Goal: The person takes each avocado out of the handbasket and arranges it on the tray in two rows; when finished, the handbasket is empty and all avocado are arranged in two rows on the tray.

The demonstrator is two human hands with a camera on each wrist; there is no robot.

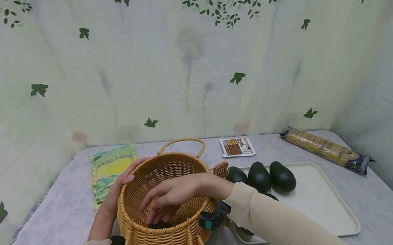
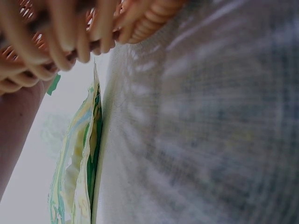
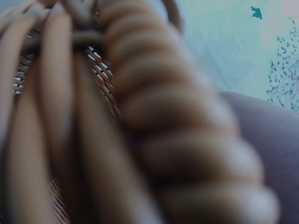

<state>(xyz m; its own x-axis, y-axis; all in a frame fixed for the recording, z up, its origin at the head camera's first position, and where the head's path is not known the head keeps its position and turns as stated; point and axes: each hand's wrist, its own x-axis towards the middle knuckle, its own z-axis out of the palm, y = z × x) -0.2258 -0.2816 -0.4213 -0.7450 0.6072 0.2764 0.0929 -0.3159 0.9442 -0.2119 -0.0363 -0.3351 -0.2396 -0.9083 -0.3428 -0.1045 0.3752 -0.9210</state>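
Observation:
A round wicker basket stands near the table's front. My left hand holds its left rim, thumb over the edge and fingers along the outside. Inside the basket is my right hand, its loosely bent fingers pointing down at a dark green avocado that is mostly hidden by the hand and front rim. Blurred basket wicker fills much of the right wrist view. To the right, several dark avocados lie on a white tray, some partly covered by the right sleeve.
A yellow-green bag lies behind the basket at left. Farther back are a small white-and-brown packet and, at right, a long golden package. The basket's handle rises at the back. A leaf-printed curtain encloses the table.

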